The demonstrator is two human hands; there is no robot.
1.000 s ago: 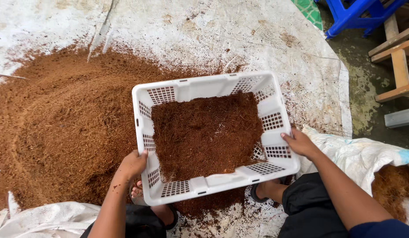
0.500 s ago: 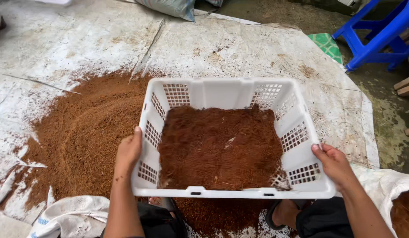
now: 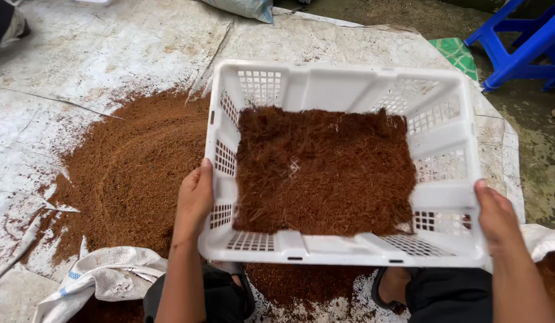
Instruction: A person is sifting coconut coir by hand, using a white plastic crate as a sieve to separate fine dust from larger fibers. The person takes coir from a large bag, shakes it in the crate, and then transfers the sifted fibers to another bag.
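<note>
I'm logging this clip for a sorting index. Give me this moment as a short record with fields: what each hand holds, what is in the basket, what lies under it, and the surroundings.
left hand: left hand grips the left wall of the white plastic basket
right hand: right hand grips the basket's right wall
basket contents: dark brown fibrous material, covering most of the bottom
below: pile of finer reddish-brown material on a white tarp
surroundings: blue plastic stool at upper right; white sack at lower left
</note>
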